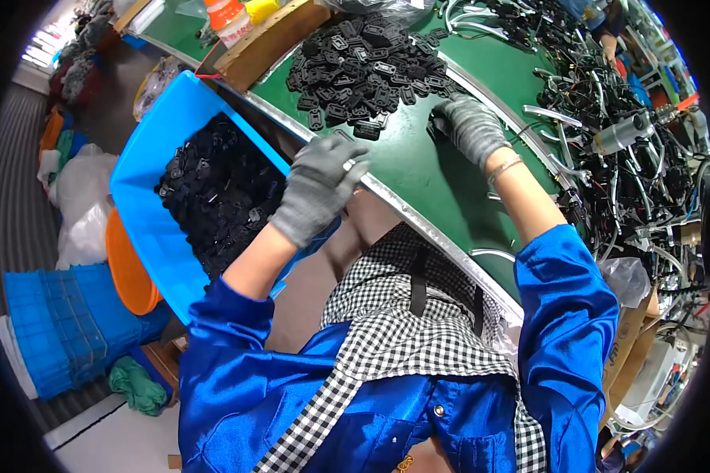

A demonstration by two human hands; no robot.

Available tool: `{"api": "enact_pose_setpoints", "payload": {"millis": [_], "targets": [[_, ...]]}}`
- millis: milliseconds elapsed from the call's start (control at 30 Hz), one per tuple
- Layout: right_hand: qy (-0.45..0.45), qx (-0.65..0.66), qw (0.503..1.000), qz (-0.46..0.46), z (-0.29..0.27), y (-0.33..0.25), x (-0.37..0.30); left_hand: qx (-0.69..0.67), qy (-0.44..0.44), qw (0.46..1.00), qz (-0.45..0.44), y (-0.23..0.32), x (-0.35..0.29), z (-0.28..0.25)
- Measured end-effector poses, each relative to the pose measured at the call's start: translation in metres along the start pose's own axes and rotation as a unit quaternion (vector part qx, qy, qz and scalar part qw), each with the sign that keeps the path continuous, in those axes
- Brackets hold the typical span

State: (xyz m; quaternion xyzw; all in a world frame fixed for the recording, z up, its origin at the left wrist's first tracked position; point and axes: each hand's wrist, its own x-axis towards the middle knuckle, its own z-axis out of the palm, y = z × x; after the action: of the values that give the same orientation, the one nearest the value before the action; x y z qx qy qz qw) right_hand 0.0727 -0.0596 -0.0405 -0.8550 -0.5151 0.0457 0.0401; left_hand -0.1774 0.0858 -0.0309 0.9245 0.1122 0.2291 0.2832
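Note:
Both my hands wear grey knit gloves. My left hand (320, 185) hovers at the metal edge of the green table, between the tabletop and the blue bin. Its fingers are loosely bent, the thumb stands apart, and no held part shows. Just beyond its fingertips lies a small black plastic piece. Over the tabletop, my right hand (469, 130) has its fingers curled together; something dark shows at the fingertips, too hidden to name. A heap of small black plastic parts (363, 67) lies ahead, with a few loose ones at its near side.
The blue bin (146, 189), part-filled with black parts, stands left against the table. A wooden block (268, 43) borders the heap. Cables and wired assemblies (607, 158) crowd the right side. An orange lid (128, 264) and a blue crate (63, 323) sit at far left.

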Motion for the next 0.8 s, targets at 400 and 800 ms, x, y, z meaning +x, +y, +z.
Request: {"api": "enact_pose_setpoints", "payload": {"millis": [400,800], "targets": [[0.279,0.261,0.920,0.085,0.015,0.048,-0.062,0.174,-0.205,0.946,0.181,0.034,0.117,0.092],[0.210,0.552,0.764,0.259,-0.048,0.030,-0.186,0.243,-0.040,0.962,0.116,-0.009,0.168,0.075]]}}
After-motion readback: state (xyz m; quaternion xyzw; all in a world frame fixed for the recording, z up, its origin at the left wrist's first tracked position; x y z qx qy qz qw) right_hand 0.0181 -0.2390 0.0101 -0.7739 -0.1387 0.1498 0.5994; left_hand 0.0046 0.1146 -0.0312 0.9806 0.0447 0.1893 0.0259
